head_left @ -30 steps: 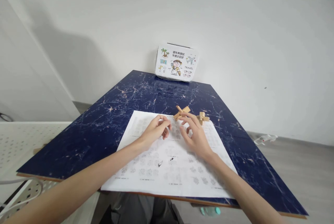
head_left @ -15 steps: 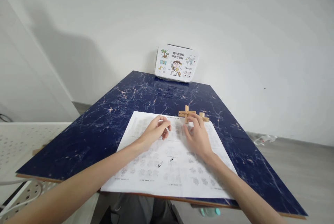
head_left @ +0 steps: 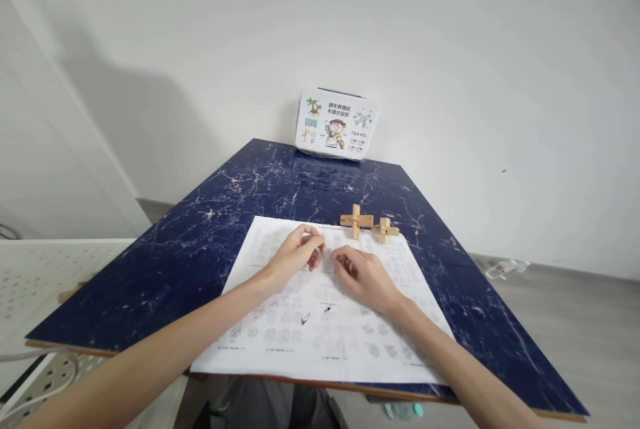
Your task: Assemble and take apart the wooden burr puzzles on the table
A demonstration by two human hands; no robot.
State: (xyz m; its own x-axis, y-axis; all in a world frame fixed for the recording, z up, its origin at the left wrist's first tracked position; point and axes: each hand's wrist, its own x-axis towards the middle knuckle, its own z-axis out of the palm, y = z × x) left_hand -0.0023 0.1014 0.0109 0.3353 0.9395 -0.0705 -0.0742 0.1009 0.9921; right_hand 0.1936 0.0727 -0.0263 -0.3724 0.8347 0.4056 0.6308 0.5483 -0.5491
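The left hand [head_left: 299,248] is resting on the big paper sheet [head_left: 270,361], its fingers curling loosely around nothing that I can see. Two tiny shiny bits [head_left: 305,318] are lying lower on the sheet, maybe where white makes them easy to spot. The picture box [head_left: 334,124] is leaning on the wall at the far end of the desk [head_left: 280,179], perhaps to be out of the way. The right hand [head_left: 363,276] is bending its fingers nearly closed; it is looking empty, but its palm is hidden. The big wooden cross [head_left: 356,221] and the small wooden cross [head_left: 385,230] are sitting side by side by the sheet's top edge, likely to stay easy to reach. Half a second ago the right hand was reaching up by them; now it is resting lower and both are showing fully.
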